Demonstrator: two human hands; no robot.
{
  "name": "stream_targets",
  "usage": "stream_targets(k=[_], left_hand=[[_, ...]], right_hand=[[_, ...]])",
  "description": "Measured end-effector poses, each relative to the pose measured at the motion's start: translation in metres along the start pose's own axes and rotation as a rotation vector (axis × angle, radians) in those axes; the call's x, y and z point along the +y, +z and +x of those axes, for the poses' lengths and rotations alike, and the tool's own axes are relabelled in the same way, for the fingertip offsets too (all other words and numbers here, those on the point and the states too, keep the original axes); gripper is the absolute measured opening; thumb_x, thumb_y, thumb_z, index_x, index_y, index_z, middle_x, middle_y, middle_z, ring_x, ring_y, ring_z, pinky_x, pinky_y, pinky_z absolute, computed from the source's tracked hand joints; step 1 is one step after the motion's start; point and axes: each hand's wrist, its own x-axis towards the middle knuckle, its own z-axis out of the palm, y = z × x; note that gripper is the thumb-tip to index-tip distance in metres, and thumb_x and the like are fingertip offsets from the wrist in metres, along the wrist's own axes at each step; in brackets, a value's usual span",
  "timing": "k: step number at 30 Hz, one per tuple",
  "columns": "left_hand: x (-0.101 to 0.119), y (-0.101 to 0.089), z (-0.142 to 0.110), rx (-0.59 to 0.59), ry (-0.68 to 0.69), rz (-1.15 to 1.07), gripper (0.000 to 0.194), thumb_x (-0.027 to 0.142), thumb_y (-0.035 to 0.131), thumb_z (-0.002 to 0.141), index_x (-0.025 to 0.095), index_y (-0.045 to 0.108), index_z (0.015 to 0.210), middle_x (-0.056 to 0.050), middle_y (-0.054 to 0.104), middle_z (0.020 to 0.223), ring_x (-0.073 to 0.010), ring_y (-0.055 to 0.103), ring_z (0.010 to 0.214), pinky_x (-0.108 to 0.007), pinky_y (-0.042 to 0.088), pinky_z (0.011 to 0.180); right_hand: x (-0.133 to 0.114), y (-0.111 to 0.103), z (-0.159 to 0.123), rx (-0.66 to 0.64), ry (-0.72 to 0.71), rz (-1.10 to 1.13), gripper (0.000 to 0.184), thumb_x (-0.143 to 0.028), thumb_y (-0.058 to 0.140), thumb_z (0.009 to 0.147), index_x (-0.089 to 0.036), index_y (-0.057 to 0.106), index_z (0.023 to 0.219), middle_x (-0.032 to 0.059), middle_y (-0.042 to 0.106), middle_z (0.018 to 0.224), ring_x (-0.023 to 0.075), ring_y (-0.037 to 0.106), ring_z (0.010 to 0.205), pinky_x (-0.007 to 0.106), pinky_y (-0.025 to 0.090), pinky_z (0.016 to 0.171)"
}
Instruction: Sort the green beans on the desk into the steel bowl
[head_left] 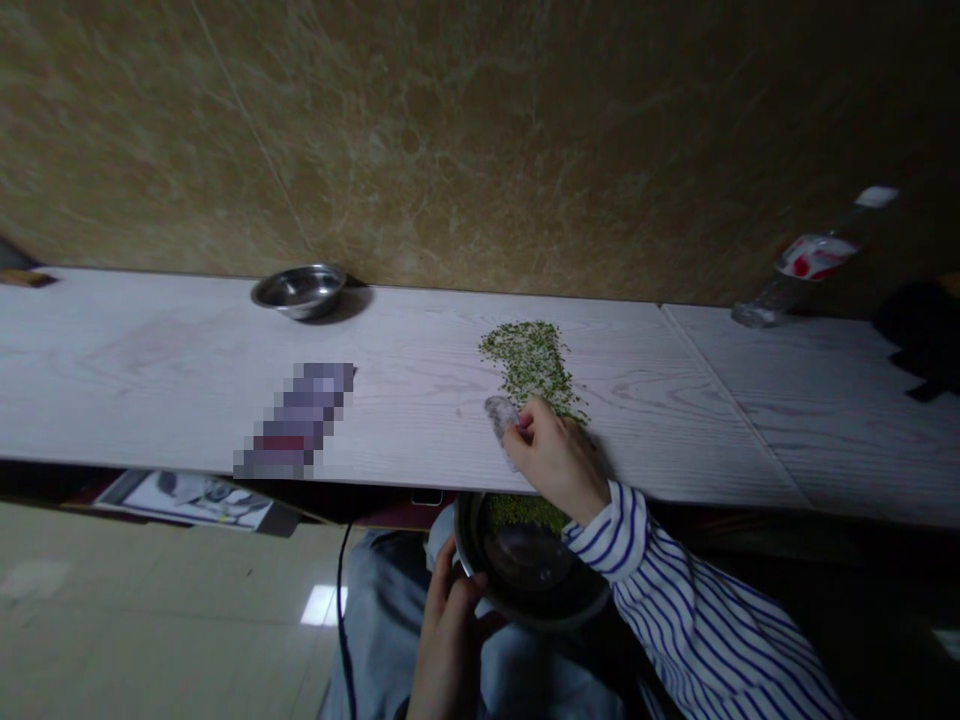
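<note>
My left hand [451, 625] grips the near left rim of a round metal bowl [536, 608], held at my lap just below the table edge. Small green beans [525, 512] lie in the far part of that bowl. Pinched in my right hand [559, 455] is a greyish, see-through piece [499, 412], perhaps thin plastic; its exact kind does not show. The hand rests low over the table, at the near end of a scattered patch of green beans [529, 355]. My right wrist and striped cuff cover part of the bowl.
A small steel bowl [300, 292] stands by the wall. A blurred-out flat item [300, 420] lies left of the beans on the pale wooden table [405, 400]. At the right are a plastic bottle [814, 258] and a dark object [922, 335]. A cable [341, 600] hangs beside my leg.
</note>
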Motion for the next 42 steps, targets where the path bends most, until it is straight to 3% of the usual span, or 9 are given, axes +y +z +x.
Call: stream_targets(k=[6,13,19,25,32,42], left_hand=[[-0.002,0.006,0.0,0.009,-0.028,-0.005,0.065,0.03,0.062,0.074,0.025,0.049,0.137,-0.01,0.061,0.13,-0.0268,0.06,0.103,-0.033,0.051,0.07],[-0.005,0.015,0.0,0.01,-0.045,0.017,0.065,0.03,0.062,0.074,0.024,0.048,0.137,-0.011,0.061,0.128,-0.0258,0.061,0.096,-0.031,0.049,0.064],[-0.006,0.021,0.003,0.011,-0.044,0.016,0.066,0.03,0.062,0.071,0.023,0.05,0.135,-0.011,0.06,0.126,-0.0279,0.059,0.101,-0.03,0.049,0.062],[-0.006,0.022,0.006,0.02,-0.033,-0.002,0.068,0.031,0.065,0.069,0.024,0.05,0.135,-0.013,0.059,0.127,-0.0281,0.059,0.101,-0.03,0.05,0.062],[-0.007,0.023,0.005,0.005,-0.04,-0.01,0.067,0.03,0.065,0.069,0.023,0.052,0.134,-0.011,0.064,0.119,-0.0254,0.059,0.096,-0.032,0.052,0.068],[-0.002,0.029,-0.002,0.002,-0.026,0.022,0.061,0.03,0.064,0.072,0.024,0.054,0.132,-0.01,0.065,0.118,-0.026,0.058,0.099,-0.032,0.052,0.069]], right_hand=[[0.022,-0.015,0.004,0.01,0.084,0.018,0.01,-0.03,0.054,0.082,-0.025,0.048,0.077,-0.0052,0.055,0.051,0.0133,0.048,0.045,0.025,0.025,0.048],[0.045,-0.029,0.014,0.051,0.078,0.056,0.011,-0.032,0.054,0.082,-0.025,0.048,0.076,-0.0042,0.06,0.057,0.0135,0.052,0.048,0.025,0.028,0.048],[0.069,-0.046,0.027,0.066,-0.018,0.137,0.012,-0.035,0.054,0.085,-0.024,0.052,0.081,-0.002,0.064,0.064,0.015,0.059,0.056,0.025,0.036,0.052],[0.089,-0.062,0.042,0.067,-0.134,0.07,0.009,-0.031,0.056,0.087,-0.023,0.059,0.086,0.0004,0.069,0.075,0.0158,0.064,0.066,0.025,0.042,0.059],[0.091,-0.055,0.048,0.012,-0.358,-0.146,0.011,-0.027,0.053,0.093,-0.022,0.063,0.094,0.0037,0.07,0.083,0.0196,0.064,0.077,0.03,0.042,0.071],[0.091,-0.052,0.024,0.007,-0.437,-0.157,0.012,-0.027,0.052,0.095,-0.021,0.063,0.098,0.0044,0.071,0.086,0.02,0.064,0.08,0.032,0.042,0.076]])
